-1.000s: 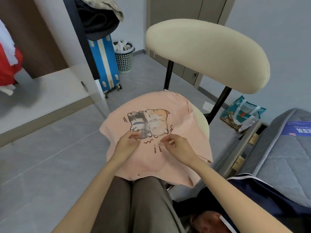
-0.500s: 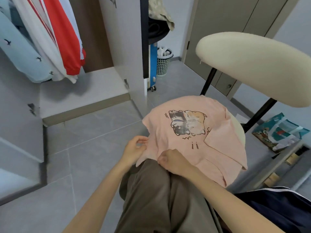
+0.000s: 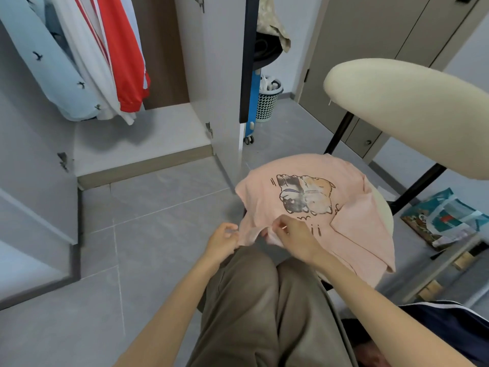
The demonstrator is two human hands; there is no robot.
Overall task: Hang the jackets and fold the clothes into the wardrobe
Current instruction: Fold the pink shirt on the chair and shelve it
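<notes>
Pink tee [image 3: 312, 197] lay on chair seat [image 3: 385, 207], centre-right of frame, w/ left hand [image 3: 222, 241] & right hand [image 3: 293, 234] each in a closed grip pinching its near hem; best to keep both corners level & taut while folding.

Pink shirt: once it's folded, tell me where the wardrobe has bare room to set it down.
The wardrobe floor is bare from the hanging jackets' hems to its front lip, between the two open doors. Up at jacket level it is crowded. The pink shirt covers the chair seat, pinched at its near edge by the left hand and right hand.
</notes>
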